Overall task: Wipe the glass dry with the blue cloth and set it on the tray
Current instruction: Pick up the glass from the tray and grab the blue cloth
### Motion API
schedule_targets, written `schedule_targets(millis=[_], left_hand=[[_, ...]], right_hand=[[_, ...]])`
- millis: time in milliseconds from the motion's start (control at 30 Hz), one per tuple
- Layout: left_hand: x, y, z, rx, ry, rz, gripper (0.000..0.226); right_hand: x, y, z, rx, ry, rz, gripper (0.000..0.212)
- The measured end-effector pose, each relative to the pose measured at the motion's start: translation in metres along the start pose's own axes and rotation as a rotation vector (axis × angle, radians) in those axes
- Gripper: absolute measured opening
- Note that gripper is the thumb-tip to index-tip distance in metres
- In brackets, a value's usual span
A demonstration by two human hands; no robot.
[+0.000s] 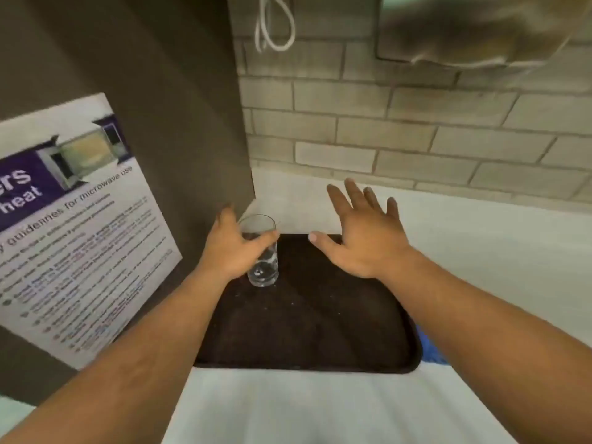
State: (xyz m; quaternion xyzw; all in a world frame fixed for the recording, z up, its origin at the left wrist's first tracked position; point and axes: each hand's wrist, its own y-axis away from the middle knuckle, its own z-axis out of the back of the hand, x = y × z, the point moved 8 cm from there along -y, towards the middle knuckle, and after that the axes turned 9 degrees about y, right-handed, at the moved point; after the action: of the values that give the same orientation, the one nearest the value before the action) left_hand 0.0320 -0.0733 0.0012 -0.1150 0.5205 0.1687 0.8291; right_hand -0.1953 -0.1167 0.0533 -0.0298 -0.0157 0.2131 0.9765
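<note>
A clear drinking glass [264, 267] stands upright on the far left part of a dark brown tray [307, 328]. My left hand [232, 248] is wrapped around the glass from the left, thumb across its front. My right hand [358, 232] hovers above the tray's far right side, palm down, fingers spread, holding nothing. A bit of the blue cloth [431, 347] shows at the tray's right edge, mostly hidden behind my right forearm.
The tray lies on a white counter [480, 251]. A dark cabinet side [179, 123] with a microwave-use poster [80, 225] stands close on the left. A brick wall [416, 123] runs behind, with a white cord [272, 27] hanging on it.
</note>
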Motion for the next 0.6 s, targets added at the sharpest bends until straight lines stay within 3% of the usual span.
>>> schedule_targets(millis=[100, 367, 467, 600], left_hand=[[0.035, -0.005, -0.015, 0.014, 0.191, 0.124, 0.115], [0.012, -0.007, -0.081, 0.059, 0.198, 0.011, 0.053], [-0.001, -0.004, -0.112, 0.097, 0.397, 0.075, 0.051], [-0.019, 0.001, -0.156, 0.193, 0.651, 0.217, 0.030]], right_hand=[[-0.003, 0.016, -0.035, 0.080, 0.024, -0.008, 0.092], [-0.072, 0.057, -0.083, 0.165, -0.178, -0.188, 0.076], [-0.123, 0.075, -0.108, 0.228, -0.285, -0.220, 0.075], [-0.168, 0.091, -0.156, 0.432, -0.174, -0.106, 0.089]])
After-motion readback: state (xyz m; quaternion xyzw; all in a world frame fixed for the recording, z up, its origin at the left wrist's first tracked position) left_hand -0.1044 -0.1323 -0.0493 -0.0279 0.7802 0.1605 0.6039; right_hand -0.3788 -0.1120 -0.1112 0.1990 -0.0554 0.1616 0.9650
